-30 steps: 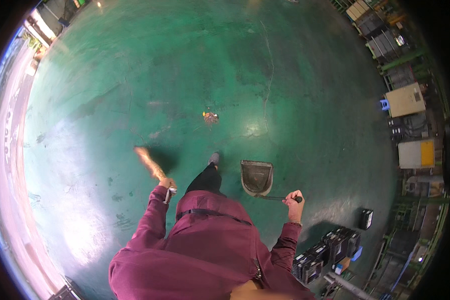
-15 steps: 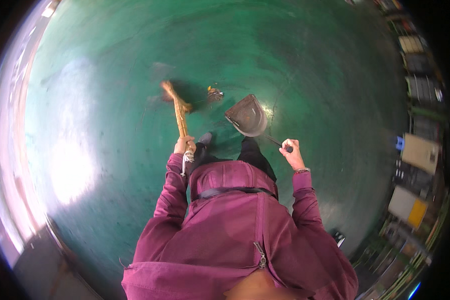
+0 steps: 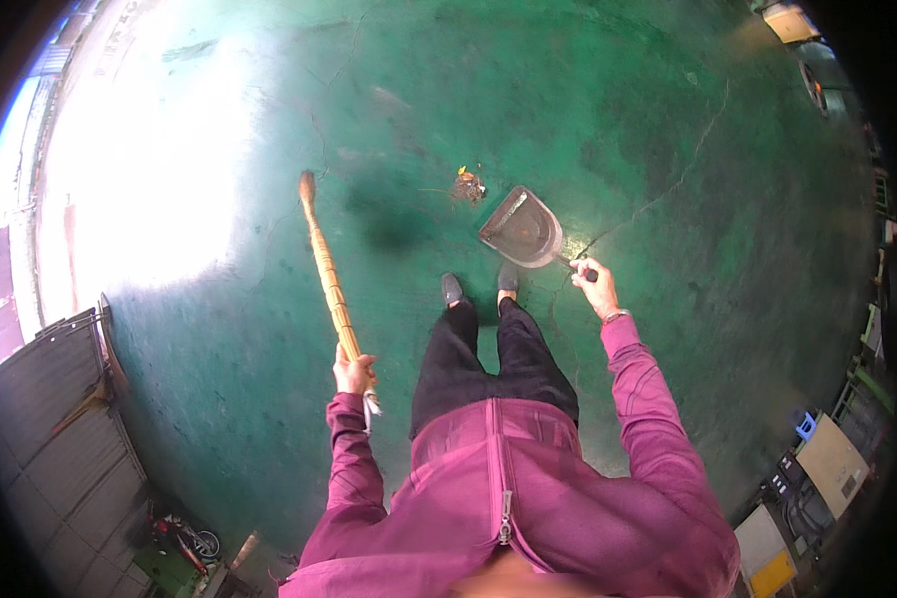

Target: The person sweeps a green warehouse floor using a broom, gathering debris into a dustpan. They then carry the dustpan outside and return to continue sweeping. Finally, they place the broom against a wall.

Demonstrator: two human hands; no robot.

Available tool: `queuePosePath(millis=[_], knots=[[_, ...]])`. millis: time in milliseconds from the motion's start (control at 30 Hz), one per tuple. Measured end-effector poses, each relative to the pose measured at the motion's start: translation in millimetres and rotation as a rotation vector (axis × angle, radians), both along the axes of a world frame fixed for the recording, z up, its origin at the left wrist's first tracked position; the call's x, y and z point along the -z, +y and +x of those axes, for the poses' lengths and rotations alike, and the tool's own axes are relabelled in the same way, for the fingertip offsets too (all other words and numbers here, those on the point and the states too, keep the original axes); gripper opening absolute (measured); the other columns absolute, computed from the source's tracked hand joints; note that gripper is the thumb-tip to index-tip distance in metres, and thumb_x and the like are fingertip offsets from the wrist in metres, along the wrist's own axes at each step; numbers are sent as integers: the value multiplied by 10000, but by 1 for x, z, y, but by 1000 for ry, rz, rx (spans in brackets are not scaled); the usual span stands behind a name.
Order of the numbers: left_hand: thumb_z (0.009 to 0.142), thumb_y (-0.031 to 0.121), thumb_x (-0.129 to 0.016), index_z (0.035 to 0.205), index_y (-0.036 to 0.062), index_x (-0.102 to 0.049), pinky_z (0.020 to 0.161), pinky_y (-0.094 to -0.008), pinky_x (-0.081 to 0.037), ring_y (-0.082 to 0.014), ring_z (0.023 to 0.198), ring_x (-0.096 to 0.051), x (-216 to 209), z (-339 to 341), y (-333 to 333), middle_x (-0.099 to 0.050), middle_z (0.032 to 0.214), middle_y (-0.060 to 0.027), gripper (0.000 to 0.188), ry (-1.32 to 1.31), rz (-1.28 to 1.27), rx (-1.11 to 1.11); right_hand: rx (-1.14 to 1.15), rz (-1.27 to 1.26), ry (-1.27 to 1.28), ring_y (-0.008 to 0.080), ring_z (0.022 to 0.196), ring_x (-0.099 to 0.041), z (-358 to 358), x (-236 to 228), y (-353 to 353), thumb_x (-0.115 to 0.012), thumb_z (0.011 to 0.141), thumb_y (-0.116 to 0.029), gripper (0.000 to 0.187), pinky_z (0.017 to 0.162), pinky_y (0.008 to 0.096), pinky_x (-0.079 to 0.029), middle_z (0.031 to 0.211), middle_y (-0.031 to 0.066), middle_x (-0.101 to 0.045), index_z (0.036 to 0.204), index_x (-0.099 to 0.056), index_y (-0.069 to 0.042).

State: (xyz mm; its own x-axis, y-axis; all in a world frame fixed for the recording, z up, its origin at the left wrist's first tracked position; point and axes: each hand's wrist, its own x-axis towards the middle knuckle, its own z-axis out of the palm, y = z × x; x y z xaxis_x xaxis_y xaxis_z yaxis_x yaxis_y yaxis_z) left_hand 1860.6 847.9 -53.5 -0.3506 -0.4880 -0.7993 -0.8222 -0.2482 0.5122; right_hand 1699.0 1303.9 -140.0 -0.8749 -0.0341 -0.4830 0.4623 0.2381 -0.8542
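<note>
My left hand (image 3: 353, 373) is closed round the lower handle of a straw broom (image 3: 326, 267), with a white cord hanging below the grip. The broom points away from me, its brown bristle end raised over the floor at the left. In my right hand (image 3: 598, 287) is the dark handle of a grey dustpan (image 3: 524, 229), whose straight front edge faces left. Just beyond that edge lies a small pile of sweepings (image 3: 467, 185), brownish with yellow and orange bits. It sits between the broom and the dustpan, touching neither.
My shoes (image 3: 452, 290) stand on the green floor (image 3: 528, 90), which has thin cracks. Grey corrugated panels (image 3: 60, 429) and a red wheeled thing (image 3: 184, 543) are at the lower left. Along the right rim are boards (image 3: 822, 466) and boxes. Strong light glares at left.
The broom has swung left and straightened, away from the pile, and its bristles have lifted. The dustpan stays close to the pile. My view has turned, showing both shoes and the corrugated panels.
</note>
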Motion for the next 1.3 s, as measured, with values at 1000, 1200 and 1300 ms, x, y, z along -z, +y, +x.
queuePosePath(millis=[1000, 1200, 1300], knots=[[694, -56, -543, 1313, 133, -265, 375, -256, -381, -98, 421, -410, -60, -10, 128, -429, 602, -12, 705, -62, 522, 613, -78, -5, -12, 96, 731, -492, -56, 20, 57, -486, 730, 75, 176, 572, 235, -435, 1036, 54, -566, 664, -412, -71], [682, -46, -550, 1320, 146, -262, 363, -239, -378, -98, 421, -423, -137, -26, 115, -427, 604, -9, 726, -177, 437, 585, -24, 60, 110, 167, 797, -543, -65, 24, 71, -455, 615, 80, 132, 636, 292, -421, 934, 117, -612, 625, -409, -43], [667, -53, -552, 1325, 147, -253, 361, -245, -383, -104, 423, -436, -109, -44, 123, -432, 603, -14, 750, -23, 241, 749, -13, 54, 116, 190, 826, -557, -69, 24, 74, -446, 604, 73, 121, 675, 297, -417, 904, 131, -615, 617, -406, -40]])
